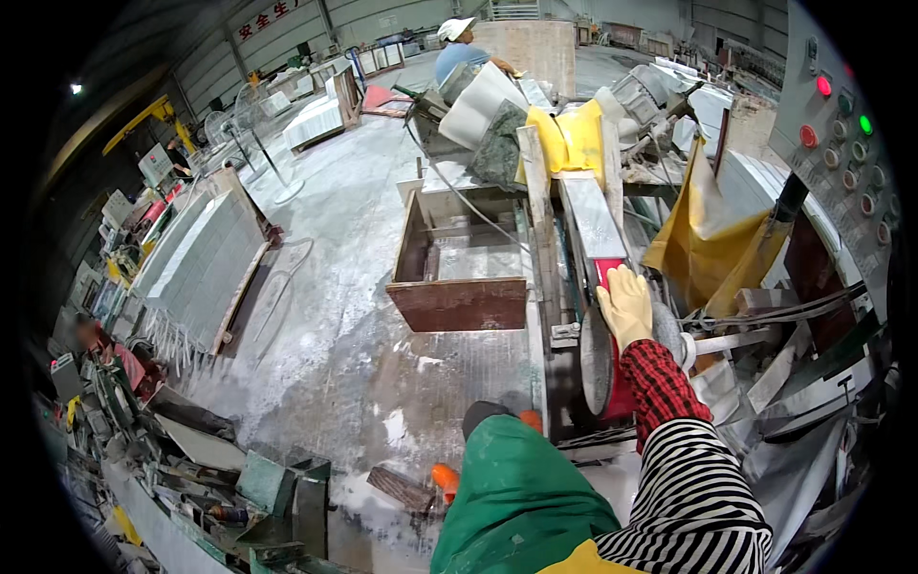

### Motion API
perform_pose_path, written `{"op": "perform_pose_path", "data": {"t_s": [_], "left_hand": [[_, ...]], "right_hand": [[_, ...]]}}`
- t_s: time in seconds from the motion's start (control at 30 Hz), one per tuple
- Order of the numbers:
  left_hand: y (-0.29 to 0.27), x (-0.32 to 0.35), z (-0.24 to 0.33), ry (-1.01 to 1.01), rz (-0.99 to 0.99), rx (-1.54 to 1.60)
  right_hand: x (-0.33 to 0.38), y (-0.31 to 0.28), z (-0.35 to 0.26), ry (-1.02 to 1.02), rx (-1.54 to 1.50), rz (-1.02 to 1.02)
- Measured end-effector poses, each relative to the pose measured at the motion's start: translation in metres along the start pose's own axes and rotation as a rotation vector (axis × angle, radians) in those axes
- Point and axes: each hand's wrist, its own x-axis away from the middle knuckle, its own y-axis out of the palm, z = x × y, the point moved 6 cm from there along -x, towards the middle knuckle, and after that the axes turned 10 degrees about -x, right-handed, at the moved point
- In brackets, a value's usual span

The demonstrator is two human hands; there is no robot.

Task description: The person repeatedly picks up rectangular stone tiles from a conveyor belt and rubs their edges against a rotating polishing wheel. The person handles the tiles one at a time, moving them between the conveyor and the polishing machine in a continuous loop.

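My right hand (626, 301), in a pale yellow rubber glove, reaches forward over a narrow red belt (620, 392). Its fingers are stretched out, palm down, close to the near end of a long pale stone strip (590, 218). Whether the fingertips touch the strip or only the red surface, I cannot tell. Beyond the hand the strip runs away from me toward a yellow cover (566, 134) draped over the machine between two upright boards. A dark rounded wheel or belt end (598, 368) sits just left of my wrist. My left hand is out of the picture.
A wooden box frame (457, 306) stands left of the belt. At the right rises a control panel (841, 143) with lit buttons, above a hanging yellow sheet (712, 249). Stacked pale slabs (196, 268) stand left. A person in a white cap (457, 57) is beyond the machine.
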Motion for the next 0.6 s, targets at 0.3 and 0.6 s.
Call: {"op": "perform_pose_path", "data": {"t_s": [0.3,0.6], "left_hand": [[0.050,-0.021,-0.015,0.066,0.304,-0.142],[0.038,-0.017,-0.008,0.048,0.262,-0.110]], "right_hand": [[0.010,-0.012,-0.010,0.045,-0.097,-0.048],[0.020,-0.013,-0.005,-0.012,-0.045,0.009]]}}
